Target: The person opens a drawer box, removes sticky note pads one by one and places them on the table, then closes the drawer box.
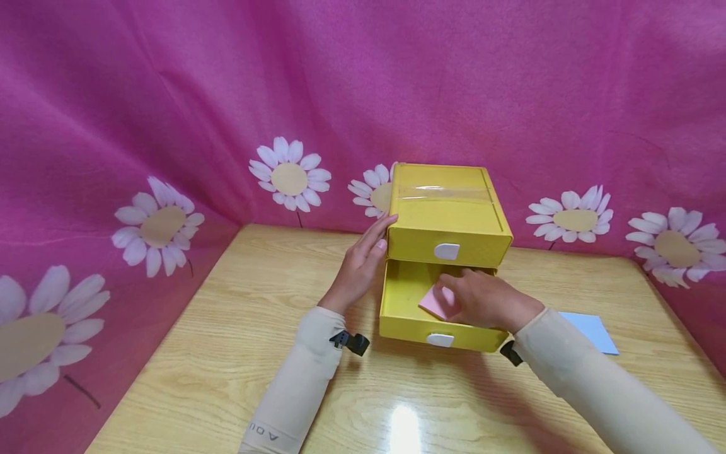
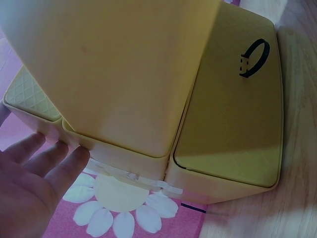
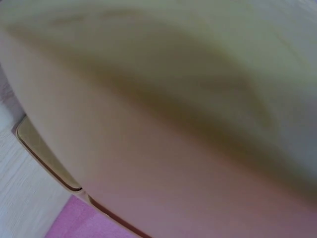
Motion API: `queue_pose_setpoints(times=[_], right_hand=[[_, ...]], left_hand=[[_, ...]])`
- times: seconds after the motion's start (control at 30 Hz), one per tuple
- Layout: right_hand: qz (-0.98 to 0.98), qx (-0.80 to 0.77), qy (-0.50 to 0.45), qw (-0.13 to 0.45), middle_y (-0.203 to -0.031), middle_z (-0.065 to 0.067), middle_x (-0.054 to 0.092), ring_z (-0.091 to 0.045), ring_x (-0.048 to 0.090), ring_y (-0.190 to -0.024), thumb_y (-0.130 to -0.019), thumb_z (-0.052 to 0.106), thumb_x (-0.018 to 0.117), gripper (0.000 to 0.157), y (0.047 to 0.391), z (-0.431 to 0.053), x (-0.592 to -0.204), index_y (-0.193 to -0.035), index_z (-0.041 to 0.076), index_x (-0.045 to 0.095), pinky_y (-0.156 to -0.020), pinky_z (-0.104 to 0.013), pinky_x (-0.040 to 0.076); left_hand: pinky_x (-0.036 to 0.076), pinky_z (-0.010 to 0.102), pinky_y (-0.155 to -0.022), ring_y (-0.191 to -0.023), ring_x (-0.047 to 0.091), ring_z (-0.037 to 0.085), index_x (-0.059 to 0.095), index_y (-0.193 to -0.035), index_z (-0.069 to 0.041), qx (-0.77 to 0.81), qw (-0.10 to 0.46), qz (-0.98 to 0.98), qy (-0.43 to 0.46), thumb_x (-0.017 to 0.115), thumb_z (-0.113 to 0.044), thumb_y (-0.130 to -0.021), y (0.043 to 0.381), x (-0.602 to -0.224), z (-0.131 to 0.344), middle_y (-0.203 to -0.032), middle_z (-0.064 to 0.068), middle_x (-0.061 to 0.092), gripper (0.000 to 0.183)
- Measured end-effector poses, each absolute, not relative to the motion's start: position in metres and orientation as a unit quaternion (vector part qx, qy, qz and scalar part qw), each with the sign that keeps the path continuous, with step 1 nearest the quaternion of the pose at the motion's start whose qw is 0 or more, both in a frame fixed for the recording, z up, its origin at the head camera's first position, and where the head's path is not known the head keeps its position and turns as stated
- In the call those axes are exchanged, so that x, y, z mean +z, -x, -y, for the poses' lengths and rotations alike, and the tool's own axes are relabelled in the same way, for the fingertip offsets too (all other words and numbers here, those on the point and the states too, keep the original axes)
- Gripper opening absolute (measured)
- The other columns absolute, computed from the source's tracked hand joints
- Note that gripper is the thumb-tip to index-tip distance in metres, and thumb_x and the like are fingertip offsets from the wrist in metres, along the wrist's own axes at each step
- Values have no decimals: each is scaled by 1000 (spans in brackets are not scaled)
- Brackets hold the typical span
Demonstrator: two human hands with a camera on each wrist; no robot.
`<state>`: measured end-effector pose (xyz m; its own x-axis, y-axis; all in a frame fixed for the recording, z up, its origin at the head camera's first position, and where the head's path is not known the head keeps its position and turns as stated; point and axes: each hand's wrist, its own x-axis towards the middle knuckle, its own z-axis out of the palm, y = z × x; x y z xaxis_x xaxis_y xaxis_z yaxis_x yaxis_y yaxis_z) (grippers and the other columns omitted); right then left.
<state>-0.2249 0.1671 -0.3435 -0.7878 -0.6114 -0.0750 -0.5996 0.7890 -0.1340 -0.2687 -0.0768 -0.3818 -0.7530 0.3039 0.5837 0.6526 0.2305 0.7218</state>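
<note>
A yellow two-drawer box (image 1: 445, 208) stands on the table, its lower drawer (image 1: 405, 325) pulled out and its upper one closed. My left hand (image 1: 357, 268) rests against the box's left side, fingers extended; the left wrist view has the same hand (image 2: 37, 181) with its fingertips at the yellow wall. Inside the lower drawer, my right hand (image 1: 479, 296) pinches a small pink paper pad (image 1: 433, 306) lying on or just above the drawer floor. The right hand's fingertips are partly hidden. In the right wrist view a blurred yellow surface (image 3: 99, 134) fills most of the picture, without the hand.
A light blue paper (image 1: 592, 331) lies on the wooden table (image 1: 215, 353), right of the box and partly behind my right sleeve. Clear tape (image 1: 442, 192) crosses the box's top. A pink curtain with daisies (image 1: 454, 82) hangs close behind the box.
</note>
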Motion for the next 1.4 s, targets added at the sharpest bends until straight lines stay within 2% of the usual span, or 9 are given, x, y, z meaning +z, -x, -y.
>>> queue_pose_setpoints(times=[0.1,0.5,0.6,0.73,0.87,0.97,1.1,1.4], right_hand=[[-945,-52,318,56,-66,5,50,-15,49,-60,-78,25,78,29,225,-167,-342,-97,18,57,-55,-29,44],[-948,-61,304,69,-63,5,51,-15,49,-58,-78,30,77,28,225,-167,-338,-91,19,55,-55,-31,43],[-948,-60,302,75,-63,5,51,-14,49,-59,-79,33,76,30,225,-167,-337,-97,19,57,-55,-31,42],[-949,-58,297,86,-66,3,50,-15,48,-62,-80,37,73,40,226,-167,-335,-113,19,62,-55,-30,40],[-950,-59,292,93,-68,2,49,-16,47,-65,-81,39,70,47,226,-168,-334,-122,17,63,-56,-29,39],[-949,-66,292,96,-67,2,48,-14,46,-64,-82,38,68,47,225,-169,-334,-124,16,64,-56,-29,38],[-947,-78,297,98,-62,5,43,-11,43,-58,-83,36,67,46,224,-171,-333,-124,15,65,-53,-27,35],[-944,-95,305,87,-54,10,35,-6,33,-49,-82,36,66,50,220,-171,-328,-127,14,64,-46,-24,29]], left_hand=[[24,33,-116,-142,25,9,38,-149,-26,-535,167,766,314,35,-26,-104,269,-382,77,-157,1,29,45],[24,33,-116,-142,25,9,38,-149,-26,-531,169,768,314,34,-30,-104,270,-382,77,-157,2,29,45],[24,33,-116,-142,25,9,38,-149,-25,-530,169,768,316,34,-29,-104,270,-383,77,-157,-2,28,45],[23,33,-116,-142,25,8,38,-149,-26,-532,167,769,313,34,-30,-104,270,-383,77,-157,-8,27,45],[23,33,-116,-142,25,9,38,-149,-26,-533,167,768,314,34,-31,-103,270,-384,78,-157,-2,28,46],[23,33,-116,-143,25,9,38,-149,-26,-534,166,767,316,34,-32,-103,271,-384,77,-157,2,28,46],[24,32,-116,-142,25,8,38,-149,-28,-534,165,768,314,34,-31,-103,271,-384,77,-157,-7,27,46],[26,33,-115,-141,28,8,38,-149,-29,-537,163,768,309,35,-32,-103,269,-383,76,-157,-4,28,46]])
